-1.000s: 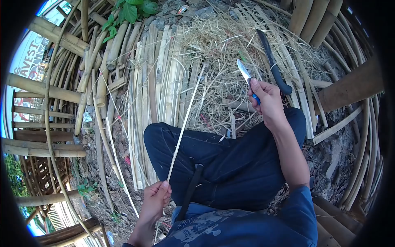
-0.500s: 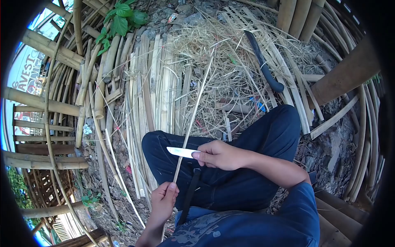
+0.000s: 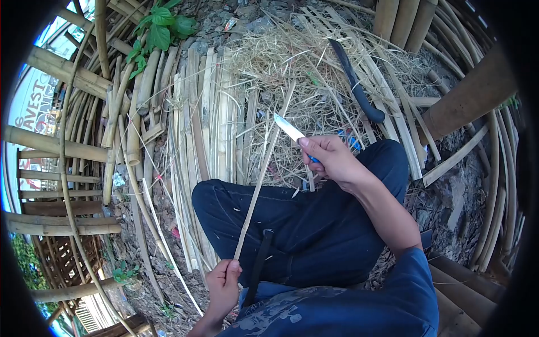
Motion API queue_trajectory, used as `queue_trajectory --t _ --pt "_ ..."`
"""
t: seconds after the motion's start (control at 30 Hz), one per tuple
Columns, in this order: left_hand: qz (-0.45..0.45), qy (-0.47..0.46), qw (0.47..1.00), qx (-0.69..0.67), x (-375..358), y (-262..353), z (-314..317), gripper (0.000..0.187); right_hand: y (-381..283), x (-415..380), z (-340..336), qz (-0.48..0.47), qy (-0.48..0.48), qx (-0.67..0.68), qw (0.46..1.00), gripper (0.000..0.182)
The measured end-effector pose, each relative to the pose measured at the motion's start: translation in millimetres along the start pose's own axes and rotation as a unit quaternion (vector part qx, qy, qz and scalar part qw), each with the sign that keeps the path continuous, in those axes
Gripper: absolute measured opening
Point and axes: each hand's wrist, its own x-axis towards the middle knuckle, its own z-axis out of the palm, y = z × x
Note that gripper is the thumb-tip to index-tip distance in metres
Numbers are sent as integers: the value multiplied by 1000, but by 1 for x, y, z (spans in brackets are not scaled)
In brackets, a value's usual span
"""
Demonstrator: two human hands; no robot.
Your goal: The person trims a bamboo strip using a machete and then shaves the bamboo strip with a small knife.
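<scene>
our left hand (image 3: 223,285) grips the thin pale bamboo strip (image 3: 263,168) at its low end, strip slanting over our knee. right hand (image 3: 331,157) clenched on the small blue-handled knife (image 3: 293,132). strip prob light, springy, splintery; hold w/ care near base.

Thin pale bamboo strip (image 3: 261,174) slanting over lap; small knife (image 3: 290,130) raised

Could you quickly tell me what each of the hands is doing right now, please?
Left hand: closed on the thin bamboo strip.
Right hand: closed on the knife.
</scene>
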Motion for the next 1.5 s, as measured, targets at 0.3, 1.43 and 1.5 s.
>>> queue_trajectory --t 0.3,1.43,1.5 --pt "24 6 1000 18 10 19 18 25 46 -34 76 -307 -56 -368 876 46" --pt "-6 23 999 -22 -13 11 21 31 6 20 -17 -299 234 -521 764 45" --pt "-5 18 999 -27 -16 7 17 30 4 19 -17 -300 228 -529 761 45"
